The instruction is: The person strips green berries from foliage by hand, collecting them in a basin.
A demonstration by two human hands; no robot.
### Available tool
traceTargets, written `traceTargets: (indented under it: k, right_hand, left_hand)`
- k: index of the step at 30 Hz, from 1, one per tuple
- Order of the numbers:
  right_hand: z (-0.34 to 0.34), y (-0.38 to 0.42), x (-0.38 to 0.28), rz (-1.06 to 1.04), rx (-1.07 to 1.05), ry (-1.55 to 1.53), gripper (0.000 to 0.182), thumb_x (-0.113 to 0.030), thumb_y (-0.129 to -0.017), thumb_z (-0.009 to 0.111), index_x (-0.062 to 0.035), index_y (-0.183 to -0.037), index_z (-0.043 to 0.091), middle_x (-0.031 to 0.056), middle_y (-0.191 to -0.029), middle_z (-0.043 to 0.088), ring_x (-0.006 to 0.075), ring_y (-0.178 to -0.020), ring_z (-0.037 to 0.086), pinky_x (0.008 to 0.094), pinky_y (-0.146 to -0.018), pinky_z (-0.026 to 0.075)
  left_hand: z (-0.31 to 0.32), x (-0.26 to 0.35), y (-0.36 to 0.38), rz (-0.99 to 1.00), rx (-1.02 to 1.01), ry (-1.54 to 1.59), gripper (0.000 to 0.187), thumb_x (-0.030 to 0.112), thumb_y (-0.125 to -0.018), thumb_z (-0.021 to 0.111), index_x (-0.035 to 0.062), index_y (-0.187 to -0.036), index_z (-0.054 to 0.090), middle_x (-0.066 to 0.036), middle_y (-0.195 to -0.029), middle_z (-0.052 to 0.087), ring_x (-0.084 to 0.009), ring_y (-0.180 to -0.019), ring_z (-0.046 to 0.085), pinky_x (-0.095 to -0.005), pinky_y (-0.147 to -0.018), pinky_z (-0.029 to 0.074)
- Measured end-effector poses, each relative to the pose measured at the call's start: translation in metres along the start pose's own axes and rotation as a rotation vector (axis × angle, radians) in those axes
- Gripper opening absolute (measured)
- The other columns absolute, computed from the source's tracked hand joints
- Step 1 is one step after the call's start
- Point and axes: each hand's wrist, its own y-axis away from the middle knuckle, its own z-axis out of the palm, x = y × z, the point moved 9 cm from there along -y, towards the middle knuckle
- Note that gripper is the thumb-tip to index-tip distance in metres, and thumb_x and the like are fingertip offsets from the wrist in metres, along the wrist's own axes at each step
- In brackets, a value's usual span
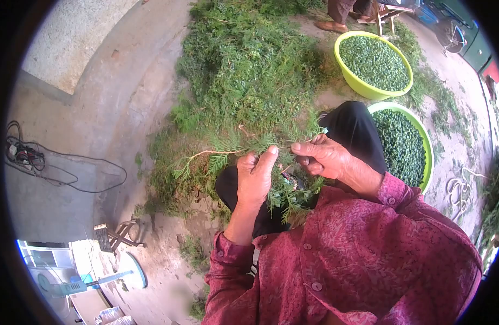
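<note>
My left hand (255, 180) is closed in a pinch on a leafy evergreen sprig (226, 145), thumb pointing up. A bare brownish stem of the sprig sticks out to the left. Close by on the right, my right hand (326, 156) has its thumb and fingers pressed together on the foliage too, and a small bluish-green bit shows above its fingers. More green sprigs (290, 200) hang below the hands over my lap. What lies right between the fingertips is too small to make out.
A large heap of cut evergreen branches (249, 70) lies ahead. A yellow basin (363, 88) and a pale green basin (429, 142) hold small green cones. Another person's foot (331, 26) is beyond. Cables (27, 154), a folding stool (116, 236) and a fan (133, 271) are left.
</note>
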Motion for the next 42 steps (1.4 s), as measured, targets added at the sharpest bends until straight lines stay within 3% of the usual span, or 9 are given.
traceTargets:
  k: [6, 8, 13, 17, 24, 32, 34, 37, 42]
  right_hand:
    - [-0.003, 0.015, -0.004, 0.056, -0.035, 0.337, 0.024, -0.024, -0.08, 0.064, -0.0018, -0.071, 0.06, 0.0033, -0.051, 0.049, 0.0064, -0.037, 0.035, 0.0232, -0.034, 0.022]
    - [-0.022, 0.022, -0.004, 0.15, -0.011, 0.259, 0.02, -0.018, -0.082, 0.059, 0.0011, -0.075, 0.059, 0.0074, -0.057, 0.052, 0.0071, -0.037, 0.035, 0.0216, -0.032, 0.022]
    - [-0.038, 0.035, -0.005, 0.147, -0.077, -0.159, 0.012, -0.009, -0.084, 0.05, 0.0014, -0.088, 0.055, 0.0133, -0.072, 0.057, 0.0099, -0.048, 0.044, 0.0178, -0.03, 0.023]
    - [-0.054, 0.026, -0.014, -0.045, -0.032, -0.073, 0.011, -0.009, -0.082, 0.057, -0.0012, -0.089, 0.054, 0.0093, -0.075, 0.057, 0.0091, -0.049, 0.044, 0.0165, -0.034, 0.025]
    - [-0.028, 0.018, -0.006, 0.011, -0.04, 0.144, 0.024, -0.025, -0.078, 0.067, -0.004, -0.082, 0.057, -0.0014, -0.063, 0.048, 0.0033, -0.044, 0.033, 0.019, -0.037, 0.021]
    - [-0.017, 0.032, -0.02, -0.026, -0.043, 0.387, 0.02, -0.022, -0.082, 0.062, -0.005, -0.073, 0.057, -0.0033, -0.051, 0.044, 0.0028, -0.043, 0.034, 0.0199, -0.036, 0.021]
    - [-0.03, 0.042, -0.033, -0.051, 0.022, 0.188, 0.017, -0.015, -0.083, 0.057, -0.0024, -0.072, 0.055, -0.0005, -0.054, 0.044, 0.0032, -0.042, 0.033, 0.0194, -0.035, 0.022]
    - [-0.048, 0.05, -0.06, -0.157, -0.173, -0.223, 0.013, -0.011, -0.084, 0.049, 0.0004, -0.085, 0.056, 0.0024, -0.061, 0.046, 0.0058, -0.045, 0.038, 0.0162, -0.034, 0.025]
    - [-0.054, 0.023, -0.03, -0.091, -0.029, -0.016, 0.015, -0.002, -0.078, 0.059, -0.0026, -0.093, 0.057, 0.0081, -0.081, 0.061, 0.0084, -0.053, 0.049, 0.0159, -0.036, 0.027]
  left_hand:
    - [-0.013, 0.008, 0.001, -0.063, 0.047, 0.009, 0.011, 0.009, -0.079, 0.062, 0.0032, -0.07, 0.06, 0.001, -0.065, 0.057, -0.0067, -0.055, 0.05, -0.0212, -0.052, 0.041]
    - [-0.04, 0.011, -0.004, -0.09, 0.192, 0.033, 0.017, 0.018, -0.075, 0.065, 0.0022, -0.075, 0.057, -0.007, -0.059, 0.055, -0.0155, -0.046, 0.053, -0.0266, -0.04, 0.043]
    - [-0.049, 0.017, -0.014, -0.088, 0.157, 0.066, 0.018, 0.02, -0.078, 0.062, 0.0029, -0.073, 0.056, -0.009, -0.055, 0.055, -0.0155, -0.04, 0.051, -0.0259, -0.038, 0.041]
    - [-0.038, 0.013, -0.016, -0.154, 0.08, 0.16, 0.013, 0.013, -0.078, 0.064, 0.0019, -0.075, 0.059, -0.004, -0.068, 0.058, -0.0141, -0.053, 0.055, -0.0255, -0.042, 0.043]
    - [-0.037, 0.004, -0.015, -0.182, 0.071, 0.148, 0.012, 0.012, -0.078, 0.064, 0.0019, -0.075, 0.059, -0.004, -0.072, 0.059, -0.0138, -0.055, 0.054, -0.0272, -0.046, 0.045]
    - [-0.041, -0.003, -0.01, -0.204, 0.129, 0.137, 0.013, 0.013, -0.078, 0.063, 0.0034, -0.073, 0.057, -0.005, -0.066, 0.058, -0.0133, -0.053, 0.054, -0.0263, -0.046, 0.044]
    - [-0.048, 0.0, -0.009, -0.222, 0.127, 0.195, 0.014, 0.015, -0.079, 0.062, 0.0041, -0.073, 0.056, -0.006, -0.063, 0.057, -0.0136, -0.05, 0.053, -0.026, -0.044, 0.043]
    - [-0.053, -0.002, -0.01, -0.236, 0.159, 0.246, 0.017, 0.022, -0.08, 0.059, 0.0058, -0.075, 0.056, -0.008, -0.056, 0.055, -0.0146, -0.043, 0.051, -0.0259, -0.04, 0.041]
    - [-0.03, -0.008, -0.013, -0.312, 0.078, 0.259, 0.014, 0.021, -0.082, 0.058, 0.0096, -0.087, 0.052, -0.006, -0.057, 0.053, -0.0154, -0.043, 0.05, -0.0275, -0.039, 0.042]
